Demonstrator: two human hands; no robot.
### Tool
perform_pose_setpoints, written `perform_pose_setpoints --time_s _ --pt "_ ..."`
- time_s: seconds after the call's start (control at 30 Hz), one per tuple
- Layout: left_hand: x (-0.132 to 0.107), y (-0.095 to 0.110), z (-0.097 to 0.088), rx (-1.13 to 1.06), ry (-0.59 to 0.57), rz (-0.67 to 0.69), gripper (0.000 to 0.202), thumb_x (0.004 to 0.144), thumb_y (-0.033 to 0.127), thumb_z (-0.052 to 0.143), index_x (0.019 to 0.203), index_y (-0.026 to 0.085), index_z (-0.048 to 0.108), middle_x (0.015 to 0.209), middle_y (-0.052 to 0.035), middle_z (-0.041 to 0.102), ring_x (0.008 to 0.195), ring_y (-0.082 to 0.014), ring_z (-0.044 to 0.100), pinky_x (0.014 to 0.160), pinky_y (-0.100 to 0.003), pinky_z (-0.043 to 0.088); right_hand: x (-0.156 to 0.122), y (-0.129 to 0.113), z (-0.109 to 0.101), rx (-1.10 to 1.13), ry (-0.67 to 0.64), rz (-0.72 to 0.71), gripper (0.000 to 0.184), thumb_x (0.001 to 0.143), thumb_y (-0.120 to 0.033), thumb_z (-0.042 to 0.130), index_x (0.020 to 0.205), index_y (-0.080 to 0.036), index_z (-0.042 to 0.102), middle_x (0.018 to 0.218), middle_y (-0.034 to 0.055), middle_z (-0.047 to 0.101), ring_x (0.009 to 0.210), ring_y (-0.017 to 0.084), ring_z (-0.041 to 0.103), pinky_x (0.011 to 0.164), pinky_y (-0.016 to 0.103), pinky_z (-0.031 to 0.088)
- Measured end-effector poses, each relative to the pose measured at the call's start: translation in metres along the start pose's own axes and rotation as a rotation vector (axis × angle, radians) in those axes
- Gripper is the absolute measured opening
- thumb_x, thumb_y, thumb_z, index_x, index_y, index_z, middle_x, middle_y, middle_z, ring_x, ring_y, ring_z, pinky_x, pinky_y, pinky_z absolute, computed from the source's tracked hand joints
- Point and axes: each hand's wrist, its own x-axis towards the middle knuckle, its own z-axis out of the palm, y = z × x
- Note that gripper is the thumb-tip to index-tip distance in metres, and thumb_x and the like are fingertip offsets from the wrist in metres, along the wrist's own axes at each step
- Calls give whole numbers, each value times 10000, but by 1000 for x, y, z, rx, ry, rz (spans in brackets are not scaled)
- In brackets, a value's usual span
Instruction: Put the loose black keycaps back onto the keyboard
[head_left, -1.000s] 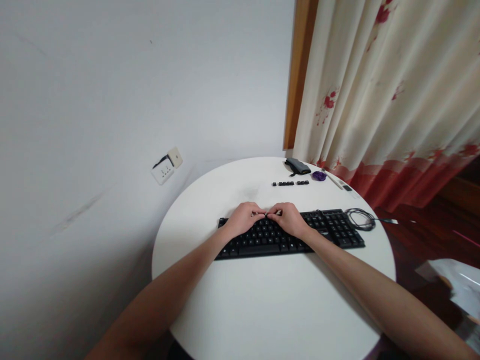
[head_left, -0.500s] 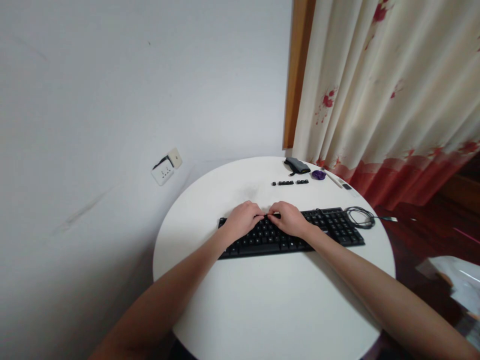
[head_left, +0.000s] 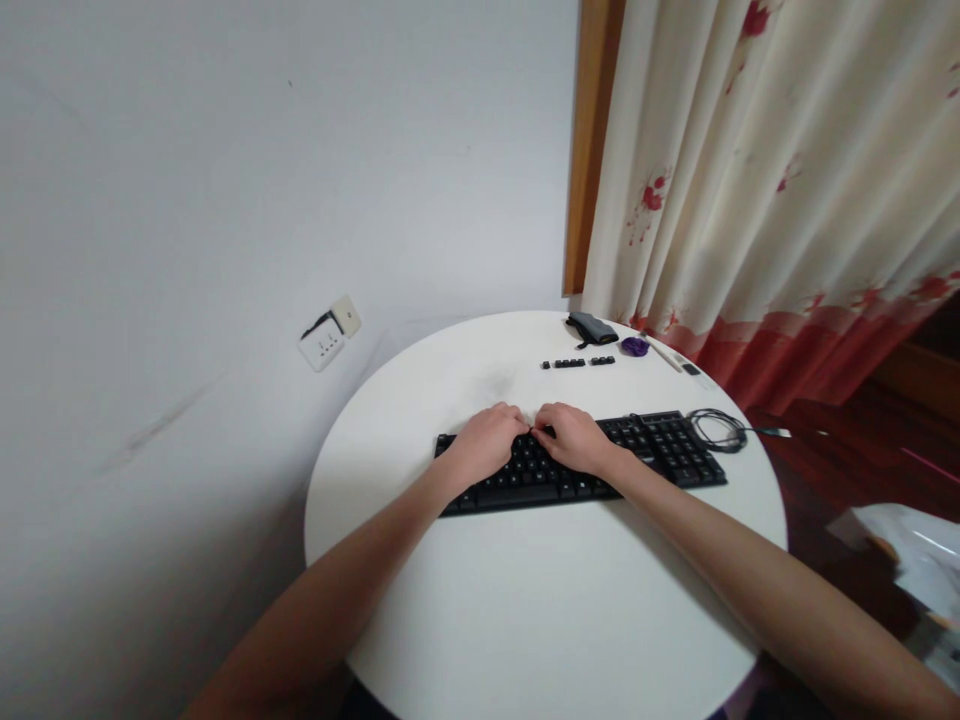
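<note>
A black keyboard [head_left: 517,492] lies on the round white table [head_left: 570,600]. Over its left half, my left hand [head_left: 491,440] is closed in a pinch at the far edge. My right hand [head_left: 571,437] pinches from the other side, its fingertips almost meeting those of the left. Between the fingertips shows a small dark piece that looks like a keycap [head_left: 531,430]; the fingers cover most of it. Beyond the hands, several loose black keycaps [head_left: 570,363] lie lined up in a row. Both hands hide part of the upper key rows.
Coiled cable [head_left: 716,430] rests at the keyboard's right end, its plug over the table edge. Farther back are a grey pouch [head_left: 592,328], a purple bundle [head_left: 634,346] and a pale stick-like item [head_left: 664,355]. A wall with a socket [head_left: 322,345] stands left, a curtain [head_left: 720,200] behind right.
The view has shifted slightly. Both hands stay pinched at the same spot on the keyboard, with only a small shift of the fingers.
</note>
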Motion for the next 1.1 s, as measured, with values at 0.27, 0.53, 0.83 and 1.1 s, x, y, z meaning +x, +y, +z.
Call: perform_pose_setpoints --time_s 0.27,0.53,0.83,1.1 --pt "-2 10 -4 -30 -23 -64 361 779 -3 446 943 185 707 1011 -97 650 984 -245 588 867 -346 464 1 5 -1 39 -23 21 128 893 -260 579 836 -197 675 870 50 683 836 180 609 718 267 395" --pt "1 -6 9 -133 79 -101 377 833 45 417 993 205 718 1027 -59 684 990 -221 620 909 -332 465 1 11 3 142 35 20 146 889 -248 573 829 -196 696 858 38 702 803 168 617 735 264 422" --pt "2 2 10 -153 122 -74 379 847 57 409 1006 210 717 1013 -46 677 1004 -212 601 939 -332 464 0 18 8 249 94 45 329 731 14 464 788 -202 706 881 22 711 839 171 638 801 268 460" --pt "3 6 12 -164 119 -92 391 849 57 419 1049 230 707 925 -45 628 935 -200 594 890 -315 470 -1 15 7 186 66 54 304 735 -4 449 771 -200 678 846 27 685 825 176 620 803 274 448"
